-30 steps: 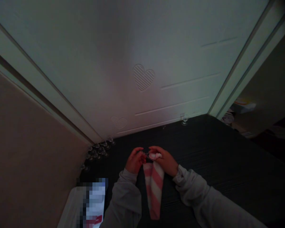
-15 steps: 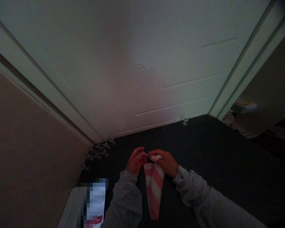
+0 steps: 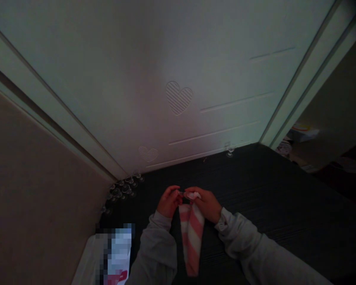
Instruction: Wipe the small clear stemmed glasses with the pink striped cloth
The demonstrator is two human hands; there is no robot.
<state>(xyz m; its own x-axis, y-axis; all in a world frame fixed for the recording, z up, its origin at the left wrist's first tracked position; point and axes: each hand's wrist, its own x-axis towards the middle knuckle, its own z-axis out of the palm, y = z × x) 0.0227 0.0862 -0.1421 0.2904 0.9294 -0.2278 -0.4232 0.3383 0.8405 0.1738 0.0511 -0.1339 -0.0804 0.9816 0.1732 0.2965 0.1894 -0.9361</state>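
A small clear stemmed glass (image 3: 182, 194) lies sideways between my two hands, only partly visible. At its left end, the fingers of my left hand (image 3: 167, 202) are closed on it. My right hand (image 3: 208, 202) grips a pink-and-white striped cloth (image 3: 193, 239), part of which is bunched at the glass's other end. The rest of the cloth hangs down toward me between my forearms. How far the cloth goes into or around the glass is hidden by my fingers.
Several small stemmed glasses (image 3: 124, 190) cluster at the dark tabletop's (image 3: 273, 190) left back corner. One more glass (image 3: 230, 150) stands at the back edge by the white panel (image 3: 112, 79) with heart carvings. A lit, blurred-out screen (image 3: 120, 249) is at lower left.
Both hands stay in nearly the same place, with the glass and cloth still held. The right fingers and the bunched cloth shift very slightly. The whole view drifts a little.
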